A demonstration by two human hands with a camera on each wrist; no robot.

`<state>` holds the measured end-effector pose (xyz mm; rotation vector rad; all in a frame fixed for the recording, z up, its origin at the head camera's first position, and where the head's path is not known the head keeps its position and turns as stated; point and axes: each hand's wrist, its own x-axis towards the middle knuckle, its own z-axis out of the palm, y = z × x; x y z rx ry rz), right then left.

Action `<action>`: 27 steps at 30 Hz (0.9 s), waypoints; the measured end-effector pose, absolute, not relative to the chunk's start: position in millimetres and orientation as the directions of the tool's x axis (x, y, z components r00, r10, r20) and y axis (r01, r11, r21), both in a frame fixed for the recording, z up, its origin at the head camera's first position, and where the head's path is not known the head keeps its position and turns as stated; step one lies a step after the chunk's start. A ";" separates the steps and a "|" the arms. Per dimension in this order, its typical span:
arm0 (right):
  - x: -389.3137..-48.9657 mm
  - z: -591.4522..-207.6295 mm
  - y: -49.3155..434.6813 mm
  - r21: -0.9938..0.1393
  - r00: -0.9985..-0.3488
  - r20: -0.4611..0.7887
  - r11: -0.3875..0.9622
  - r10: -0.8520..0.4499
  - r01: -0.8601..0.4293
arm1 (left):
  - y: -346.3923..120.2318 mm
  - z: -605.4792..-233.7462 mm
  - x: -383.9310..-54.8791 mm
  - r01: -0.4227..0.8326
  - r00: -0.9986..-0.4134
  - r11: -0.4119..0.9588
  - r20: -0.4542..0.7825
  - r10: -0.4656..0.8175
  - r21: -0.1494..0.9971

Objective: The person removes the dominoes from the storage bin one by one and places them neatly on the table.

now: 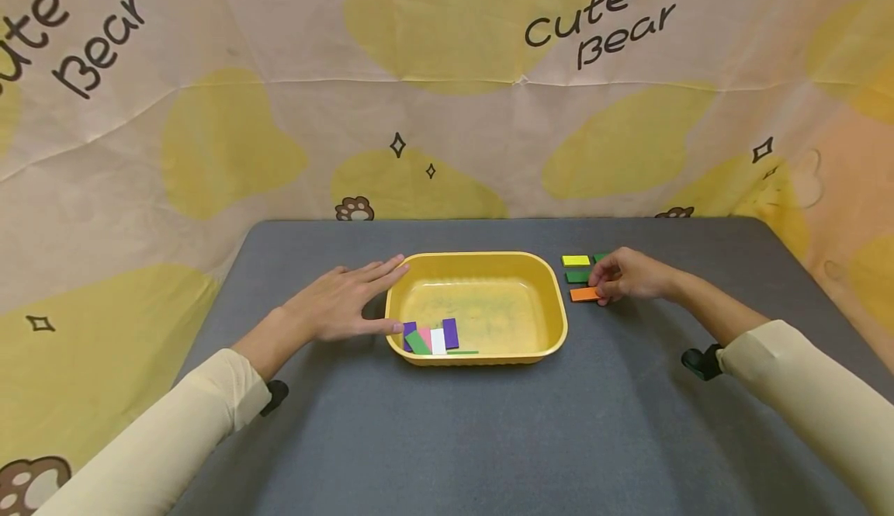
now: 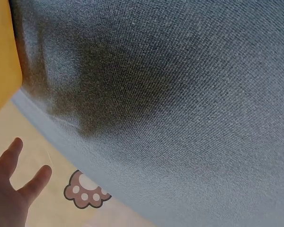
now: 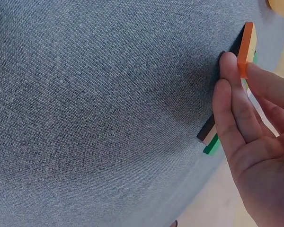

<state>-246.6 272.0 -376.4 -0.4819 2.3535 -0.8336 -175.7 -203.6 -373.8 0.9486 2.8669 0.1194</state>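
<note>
- Several blocks (image 1: 438, 341), near-left part of yellow tray (image 1: 482, 303), on bench (image 1: 454, 438).
- Left hand (image 1: 342, 303): fingers straight, at tray's left rim.
- Right hand (image 1: 632, 275): pinching orange block (image 1: 583, 295), right of tray.
- Green block (image 1: 576, 277), then yellow block (image 1: 576, 261), farther back.

Behind the left fingers (image 1: 389, 277), past the wrist, sits a plain cream long sleeve (image 1: 174, 423) with a wide cuff; a small, rounded black wrist camera (image 1: 276, 397) juts from its inner edge. Behind the right fingers (image 3: 227, 109), a matching cream sleeve (image 1: 803, 392) has another dark, round-ended wrist camera (image 1: 698, 362) at its opening.
</note>
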 end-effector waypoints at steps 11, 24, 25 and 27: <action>-246.2 -376.4 272.4 -0.670 -0.765 -0.400 0.730 -0.505 -0.132 | -203.9 -374.7 -175.4 0.585 -0.799 0.802 -0.086 0.595 0.119; -245.8 -377.7 272.2 -0.671 -0.766 -0.390 0.727 -0.511 -0.144 | -204.6 -374.1 -174.9 0.589 -0.796 0.800 -0.090 0.599 0.113; -245.6 -376.7 272.3 -0.671 -0.765 -0.390 0.727 -0.512 -0.145 | -204.6 -374.1 -174.9 0.590 -0.796 0.800 -0.091 0.599 0.112; -245.0 -373.4 271.5 -0.671 -0.766 -0.388 0.727 -0.513 -0.146 | -204.7 -373.9 -175.0 0.590 -0.795 0.800 -0.094 0.600 0.111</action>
